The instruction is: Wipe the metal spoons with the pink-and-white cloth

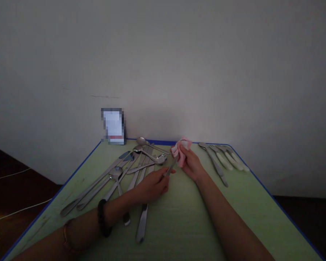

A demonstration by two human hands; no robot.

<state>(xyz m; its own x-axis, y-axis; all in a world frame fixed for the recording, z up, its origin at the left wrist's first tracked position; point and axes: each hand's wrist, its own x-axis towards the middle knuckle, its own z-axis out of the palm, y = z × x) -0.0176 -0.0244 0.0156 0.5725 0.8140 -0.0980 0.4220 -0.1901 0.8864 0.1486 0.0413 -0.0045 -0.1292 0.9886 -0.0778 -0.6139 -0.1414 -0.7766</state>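
Observation:
My left hand is closed around the handle of a metal piece of cutlery, which slants up toward the right. Its far end disappears into a pink and white cloth, so its kind is hidden. My right hand pinches that cloth around the covered end. Beneath and beside my left hand lies a loose pile of metal cutlery. Among it are a spoon with its bowl facing up, another spoon near the back edge, and a table knife partly under the hand.
Several pieces with pale handles lie side by side at the back right, next to an all-metal piece. A blurred upright screen leans at the back left. The green table has a blue edge and meets a grey wall.

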